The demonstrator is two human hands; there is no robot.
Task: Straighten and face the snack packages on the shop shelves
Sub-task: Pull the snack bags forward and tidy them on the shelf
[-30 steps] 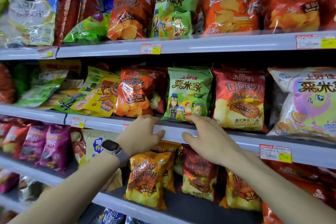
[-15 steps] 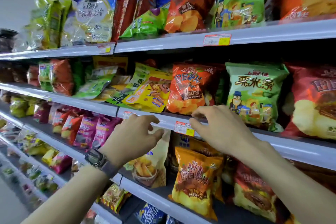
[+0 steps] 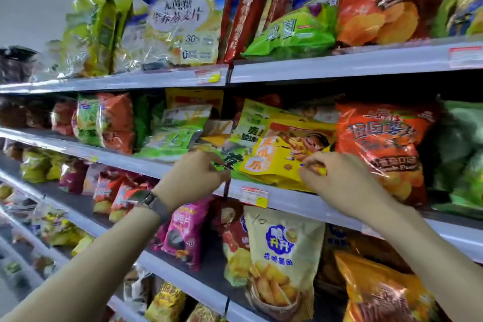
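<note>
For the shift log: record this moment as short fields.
setting: shop shelves stocked with snack bags
left hand: pinching the lower edge of the slumped green foil bag
right hand: pinching the lower corner of the tilted yellow foil snack bag
neighbour: upright orange crisp bag to the right
wrist: dark watch on left arm
status: yellow bag not yet upright

Leaning yellow bag point(image 3: 283, 157) apparently blocks shelf front point(image 3: 300, 200).
</note>
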